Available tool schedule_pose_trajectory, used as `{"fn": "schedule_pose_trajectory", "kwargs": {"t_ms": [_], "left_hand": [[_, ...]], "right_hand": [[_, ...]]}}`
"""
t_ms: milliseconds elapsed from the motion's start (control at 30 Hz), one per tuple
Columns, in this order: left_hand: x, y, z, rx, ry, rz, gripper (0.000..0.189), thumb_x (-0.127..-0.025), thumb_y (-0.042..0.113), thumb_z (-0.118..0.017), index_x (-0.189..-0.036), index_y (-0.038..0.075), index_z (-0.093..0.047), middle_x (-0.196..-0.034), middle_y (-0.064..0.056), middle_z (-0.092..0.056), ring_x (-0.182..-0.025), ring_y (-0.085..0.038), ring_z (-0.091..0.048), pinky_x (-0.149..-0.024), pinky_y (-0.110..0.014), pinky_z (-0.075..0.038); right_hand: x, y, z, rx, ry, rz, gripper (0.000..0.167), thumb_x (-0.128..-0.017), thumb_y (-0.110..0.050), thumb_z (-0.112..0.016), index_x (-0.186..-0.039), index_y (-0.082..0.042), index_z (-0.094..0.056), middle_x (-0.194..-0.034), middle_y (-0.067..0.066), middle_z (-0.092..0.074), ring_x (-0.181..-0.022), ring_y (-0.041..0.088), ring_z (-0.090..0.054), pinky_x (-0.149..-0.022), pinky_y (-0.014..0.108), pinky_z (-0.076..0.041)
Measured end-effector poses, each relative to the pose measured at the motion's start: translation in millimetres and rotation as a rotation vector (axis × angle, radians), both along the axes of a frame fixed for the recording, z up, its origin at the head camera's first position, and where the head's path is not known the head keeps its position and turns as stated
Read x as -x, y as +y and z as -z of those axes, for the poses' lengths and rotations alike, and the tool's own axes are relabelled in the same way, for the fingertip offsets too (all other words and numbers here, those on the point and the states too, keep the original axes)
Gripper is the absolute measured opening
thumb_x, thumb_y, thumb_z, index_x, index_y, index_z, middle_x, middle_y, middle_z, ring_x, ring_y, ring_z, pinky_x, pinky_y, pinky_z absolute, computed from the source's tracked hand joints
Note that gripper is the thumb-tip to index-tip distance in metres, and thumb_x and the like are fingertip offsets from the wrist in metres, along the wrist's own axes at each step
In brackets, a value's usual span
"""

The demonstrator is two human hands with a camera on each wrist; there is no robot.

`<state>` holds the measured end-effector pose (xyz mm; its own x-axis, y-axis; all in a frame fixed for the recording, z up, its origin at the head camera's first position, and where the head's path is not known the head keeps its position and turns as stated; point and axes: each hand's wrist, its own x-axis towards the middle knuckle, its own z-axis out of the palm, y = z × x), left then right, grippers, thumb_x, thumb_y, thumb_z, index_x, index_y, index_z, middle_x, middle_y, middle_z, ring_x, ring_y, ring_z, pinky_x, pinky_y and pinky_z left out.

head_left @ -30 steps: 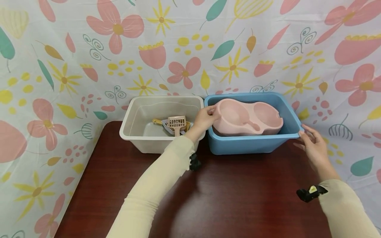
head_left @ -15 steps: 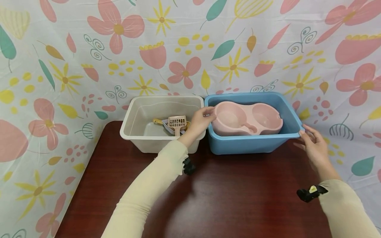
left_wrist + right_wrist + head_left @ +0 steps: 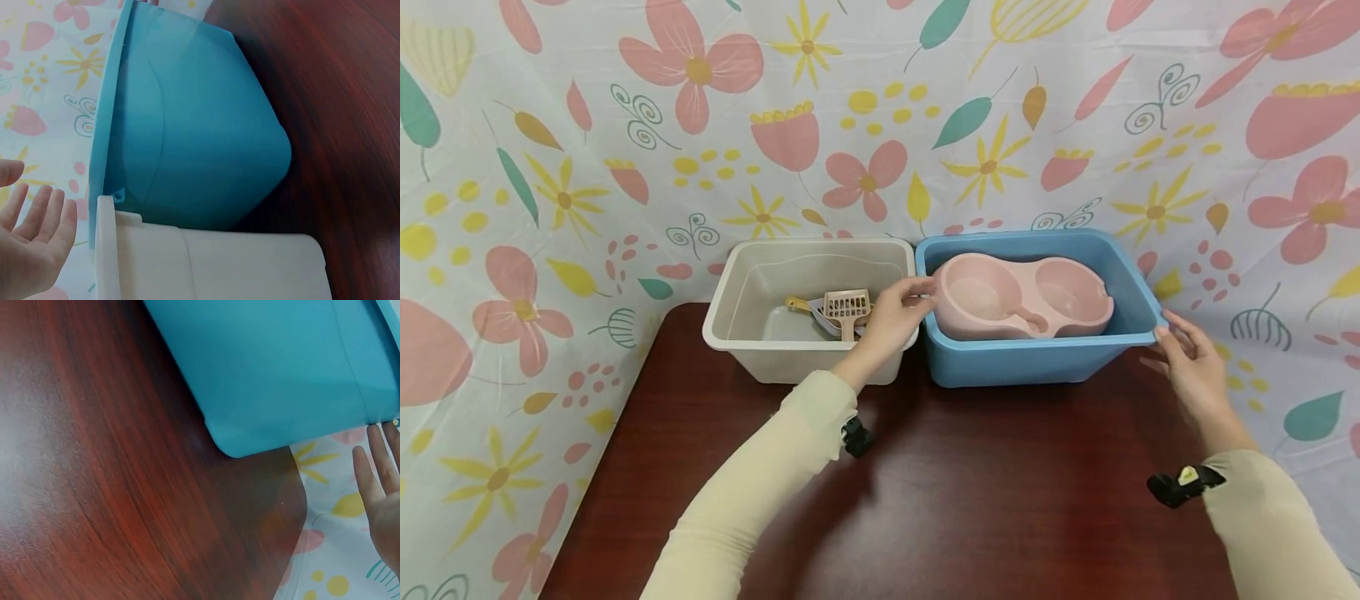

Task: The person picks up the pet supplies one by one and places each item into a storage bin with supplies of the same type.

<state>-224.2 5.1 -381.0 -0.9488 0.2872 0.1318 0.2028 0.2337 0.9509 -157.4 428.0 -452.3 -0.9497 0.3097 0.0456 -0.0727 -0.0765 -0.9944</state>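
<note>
A pink double pet bowl (image 3: 1032,296) sits inside the blue plastic bin (image 3: 1011,364), its two round hollows facing up. My left hand (image 3: 891,321) is at the bowl's left end, fingers right by its side and above where the two bins meet. In the left wrist view its fingers (image 3: 47,219) are loosely extended with nothing between them. My right hand (image 3: 1191,371) touches the blue bin's right front corner at the rim. The right wrist view shows straight fingers (image 3: 379,450) with their tips at that rim.
Left of the blue bin stands a beige bin (image 3: 775,367), the two rims side by side. In it lie a beige slotted litter scoop (image 3: 847,307), a yellow-handled tool (image 3: 799,304) and a greyish piece. Both bins stand on a dark red-brown table (image 3: 1000,483) against a flowered cloth (image 3: 865,100).
The pink bowl's left end has come down and its tilt has eased. My left hand has moved left off the bowl's upper edge. The right hand has stayed at the corner.
</note>
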Motion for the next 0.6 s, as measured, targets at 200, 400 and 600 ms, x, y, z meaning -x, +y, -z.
{"fn": "schedule_pose_trajectory", "kwargs": {"t_ms": [200, 400, 600], "left_hand": [[-11.4, -12.9, 0.0, -0.01, 0.015, 0.062, 0.038, -0.1, 0.018, -0.061, -0.136, 0.007, -0.059, -0.13, -0.006, -0.063, -0.119, -0.021, -0.057, -0.096, -0.031, -0.047], [-23.6, -28.8, -0.1, -0.043, 0.031, 0.106, 0.036, -0.1, 0.016, -0.06, -0.134, 0.003, -0.06, -0.129, -0.008, -0.063, -0.118, -0.021, -0.058, -0.098, -0.033, -0.047], [-34.4, -45.3, 3.5, -0.022, 0.055, 0.096, 0.031, -0.1, 0.015, -0.061, -0.128, 0.002, -0.064, -0.125, -0.008, -0.066, -0.116, -0.02, -0.059, -0.098, -0.035, -0.046]], "right_hand": [[-0.9, -2.4, 2.8, -0.141, 0.036, 0.032, 0.05, -0.1, -0.018, -0.059, -0.148, -0.013, -0.047, -0.109, -0.015, -0.063, -0.084, -0.003, -0.065, -0.067, 0.013, -0.052], [-4.2, -6.5, 2.1, -0.204, 0.008, 0.045, 0.054, -0.101, -0.026, -0.055, -0.153, -0.016, -0.04, -0.118, -0.015, -0.061, -0.085, -0.006, -0.065, -0.07, 0.01, -0.05], [-13.5, -11.2, 3.0, -0.158, 0.003, 0.016, 0.058, -0.103, -0.024, -0.054, -0.156, -0.018, -0.031, -0.15, -0.001, -0.045, -0.091, -0.007, -0.064, -0.075, 0.01, -0.049]]}}
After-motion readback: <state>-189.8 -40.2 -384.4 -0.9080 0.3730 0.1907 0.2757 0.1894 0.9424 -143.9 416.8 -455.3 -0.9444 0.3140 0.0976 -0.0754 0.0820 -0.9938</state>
